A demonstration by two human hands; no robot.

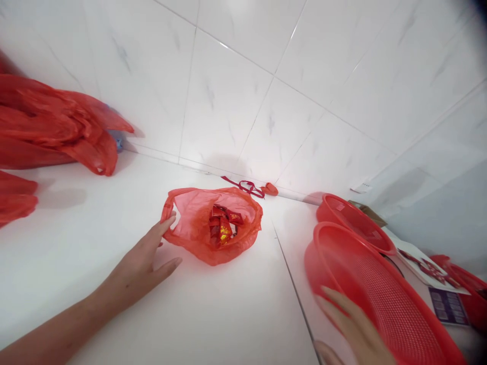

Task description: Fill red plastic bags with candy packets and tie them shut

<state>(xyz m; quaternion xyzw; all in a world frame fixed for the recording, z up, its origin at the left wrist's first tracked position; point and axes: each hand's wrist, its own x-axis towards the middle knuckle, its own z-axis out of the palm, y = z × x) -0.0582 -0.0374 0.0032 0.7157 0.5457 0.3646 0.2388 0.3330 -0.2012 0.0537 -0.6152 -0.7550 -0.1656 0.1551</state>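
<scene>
A small red plastic bag (198, 228) lies on the white tabletop (95, 223), its mouth spread. Inside it sit several red and gold wrapped packets (222, 225). My left hand (146, 256) reaches in from the lower left, fingers stretched out and apart, fingertips touching the bag's left handle. My right hand (352, 327) enters at the bottom right, fingers extended and a little blurred. It rests against the rim of the nearer red mesh basket (395, 309) and holds nothing.
A second red basket (353, 218) stands behind the first. Red plastic bags (57, 126) are heaped at the far left. A red ribbon (249, 187) lies by the tiled wall. Printed sheets (429, 266) and a cardboard box (371, 212) lie at the right.
</scene>
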